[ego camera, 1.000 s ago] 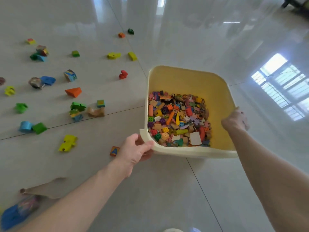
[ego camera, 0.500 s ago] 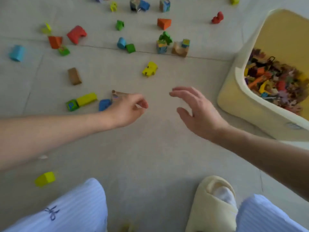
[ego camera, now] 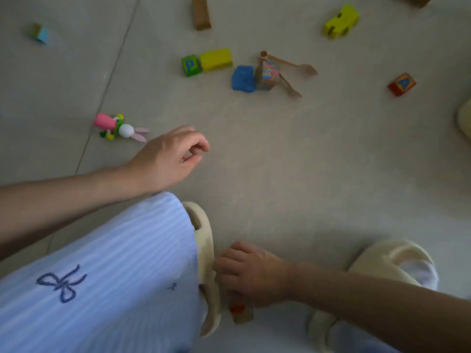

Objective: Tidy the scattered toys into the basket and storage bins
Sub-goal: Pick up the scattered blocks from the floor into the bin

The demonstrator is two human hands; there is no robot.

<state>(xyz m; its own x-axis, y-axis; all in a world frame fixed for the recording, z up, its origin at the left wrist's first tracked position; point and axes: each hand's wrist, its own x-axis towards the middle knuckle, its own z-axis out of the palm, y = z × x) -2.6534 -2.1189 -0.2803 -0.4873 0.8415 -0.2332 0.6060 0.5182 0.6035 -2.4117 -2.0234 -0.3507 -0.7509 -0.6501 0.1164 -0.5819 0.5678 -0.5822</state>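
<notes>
My right hand reaches down between my feet, its fingers curled onto a small wooden block with a red-orange face beside my left slipper. The hand hides most of the block. My left hand hovers over bare floor, fingers loosely curled, holding nothing. Just left of it lies a pink and white rabbit toy. Farther ahead sit a green P block, a yellow block, a blue block and a red A block. A corner of the yellow bin shows at the right edge.
A colourful cube rests among wooden spoons. A yellow car-shaped block and a brown block lie at the top. My striped trouser leg and right slipper fill the bottom of the view.
My view dropped to my feet and the bin slid off to the right. My right hand came down and back to the block by my slipper. My left hand drew back toward me.
</notes>
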